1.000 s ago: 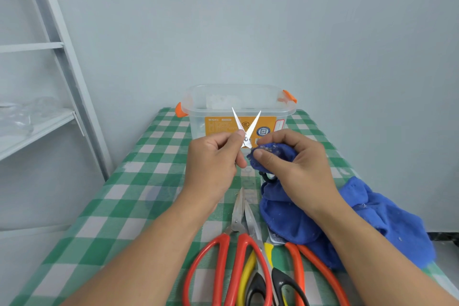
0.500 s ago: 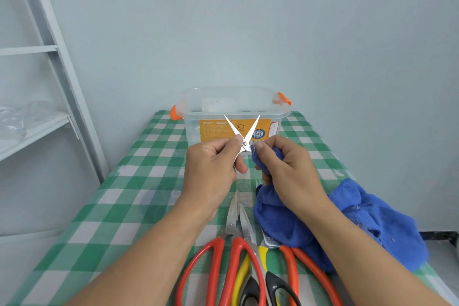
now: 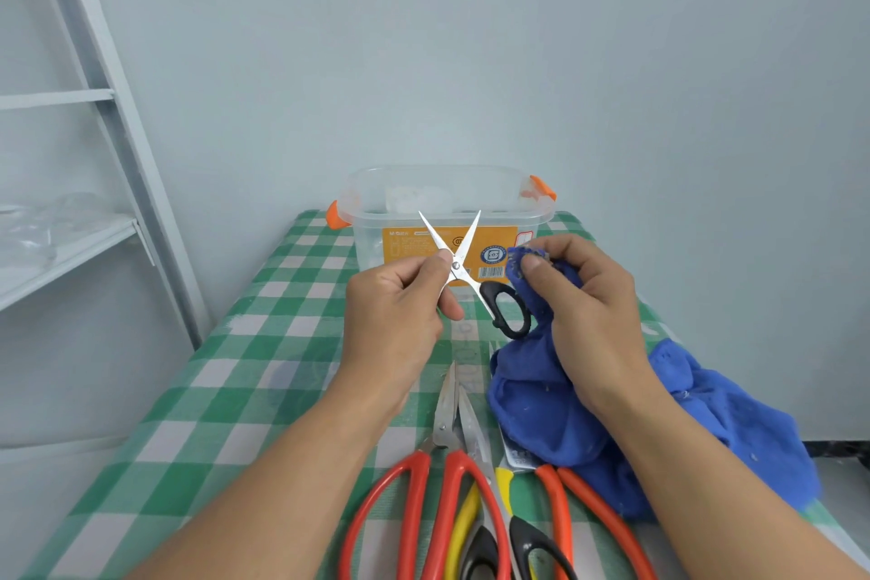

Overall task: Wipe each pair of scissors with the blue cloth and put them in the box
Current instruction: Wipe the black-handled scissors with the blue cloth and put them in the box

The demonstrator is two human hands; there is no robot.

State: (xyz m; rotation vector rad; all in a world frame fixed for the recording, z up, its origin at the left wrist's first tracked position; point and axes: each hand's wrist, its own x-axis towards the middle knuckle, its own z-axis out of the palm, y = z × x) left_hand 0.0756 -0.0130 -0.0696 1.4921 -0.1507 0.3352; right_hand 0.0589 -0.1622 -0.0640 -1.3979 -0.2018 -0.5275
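shelving: a pale metal shelving (image 3: pixel 70 250) unit stands off the table's left edge, taking no part in the work.
table: a green-checked table (image 3: pixel 235 391) carries everything, the job laid out from near edge to far edge.
left hand: the left hand (image 3: pixel 400 311) pinches the small scissors at the pivot between thumb and forefinger, raised above the middle of the table, apparently to steady them for wiping.
small scissors: the small scissors (image 3: pixel 459 268) are splayed into an x, tips up, one black loop hanging toward the cloth; open blades leave both inner faces exposed.
box: the clear box (image 3: pixel 447 203), orange-clipped and lidless, waits at the far edge just behind the blades, ready to receive them.
waiting pairs: a red-handled pair (image 3: pixel 445 419), a yellow-handled pair (image 3: pixel 463 518) and a second red-handled pair (image 3: pixel 560 504) lie at the near edge, seemingly queued.
right hand: the right hand (image 3: pixel 593 311) clenches a wad of cloth, thumb pressed on top, just beside the black loop; contact cannot be told.
blue cloth: the blue cloth (image 3: pixel 706 429) trails to the right edge, covering the last pair's blades.
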